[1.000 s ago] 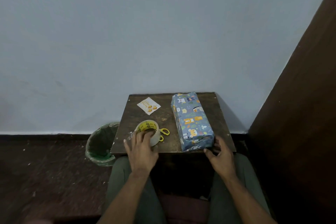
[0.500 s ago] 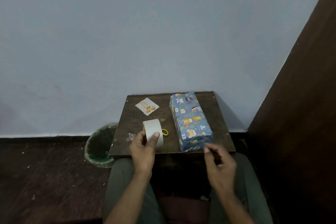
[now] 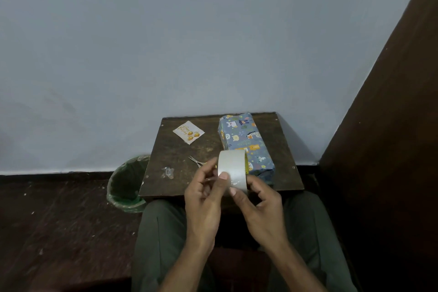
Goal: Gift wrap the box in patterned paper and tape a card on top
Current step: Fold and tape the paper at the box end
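Note:
The box [image 3: 244, 140], wrapped in blue paper with cartoon animals, lies on the right half of the small dark wooden table [image 3: 175, 156]. A small cream card [image 3: 188, 132] with gold balloons lies at the table's back left. I hold a roll of clear tape [image 3: 232, 169] upright above the table's front edge. My left hand [image 3: 203, 199] grips its left side with the thumb on the outer face. My right hand [image 3: 259, 206] holds the roll's lower right, thumb tip pressed on the tape surface.
Small scissors [image 3: 196, 161] lie on the table just behind my left hand, their handles hidden. A crumpled bit of clear tape [image 3: 168, 171] lies near the front left. A green-lined bin [image 3: 125, 185] stands on the floor to the left. A dark wooden panel [image 3: 391, 125] rises on the right.
My left hand lifted the tape roll off the table and brought it right, in front of the box. My right hand left the box's near end and came onto the roll.

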